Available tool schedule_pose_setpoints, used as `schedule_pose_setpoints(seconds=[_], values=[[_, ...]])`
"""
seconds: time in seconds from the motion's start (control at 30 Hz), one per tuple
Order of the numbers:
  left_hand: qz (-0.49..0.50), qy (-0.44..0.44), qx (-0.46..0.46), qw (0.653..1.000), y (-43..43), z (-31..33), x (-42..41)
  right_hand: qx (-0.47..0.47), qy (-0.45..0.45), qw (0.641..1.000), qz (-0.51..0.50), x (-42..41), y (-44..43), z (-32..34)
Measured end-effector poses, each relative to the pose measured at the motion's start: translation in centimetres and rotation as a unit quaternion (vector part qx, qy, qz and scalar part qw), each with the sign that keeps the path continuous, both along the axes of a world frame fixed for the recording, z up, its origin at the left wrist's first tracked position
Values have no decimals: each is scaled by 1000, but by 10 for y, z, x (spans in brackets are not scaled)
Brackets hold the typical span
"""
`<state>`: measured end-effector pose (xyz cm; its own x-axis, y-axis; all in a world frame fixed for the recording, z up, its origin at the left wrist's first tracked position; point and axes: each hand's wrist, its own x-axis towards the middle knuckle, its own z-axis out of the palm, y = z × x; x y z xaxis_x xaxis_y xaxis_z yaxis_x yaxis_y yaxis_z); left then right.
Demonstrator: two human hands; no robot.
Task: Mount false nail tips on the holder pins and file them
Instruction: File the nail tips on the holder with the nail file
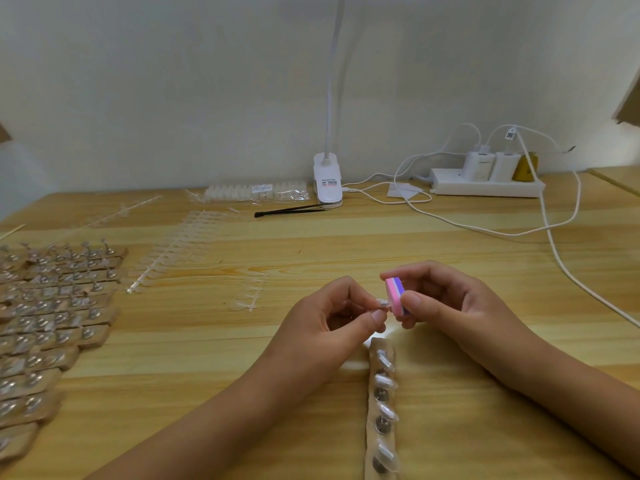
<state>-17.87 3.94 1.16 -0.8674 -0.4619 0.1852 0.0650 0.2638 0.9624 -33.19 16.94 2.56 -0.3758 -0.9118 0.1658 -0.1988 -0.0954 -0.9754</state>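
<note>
Left hand (332, 317) pinches a tiny nail tip (382, 302), right hand (446, 299) grips the pink buffer block (396, 295) against it. Push too hard and I'd guess it pings off somewhere far across the table (346, 244).

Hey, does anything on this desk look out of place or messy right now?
Nothing is spilled or broken. The only untidy bit is the white cable, which trails in loose loops from the power strip across the right of the table.
</note>
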Motion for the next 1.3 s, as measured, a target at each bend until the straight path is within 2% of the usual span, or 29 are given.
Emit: schedule_pose_setpoints(seconds=[0.43,0.57,0.97,1.1,1.23,1.3], values=[[12,-6,-3,1000,1,0,1,-4,-4,1000,-7,1,-1,-1],[17,-6,-9,1000,1,-1,1,4,2,1000,28,2,2,1],[36,2,-41,999,0,-5,0,-17,-8,1000,-17,0,-1,1],[34,7,-43,999,0,-5,0,-7,-3,1000,10,2,0,2],[33,16,-36,999,-1,-5,0,-12,-15,1000,-20,0,-2,0],[35,20,-36,999,-2,-6,0,-9,-25,1000,-1,-1,-1,1]])
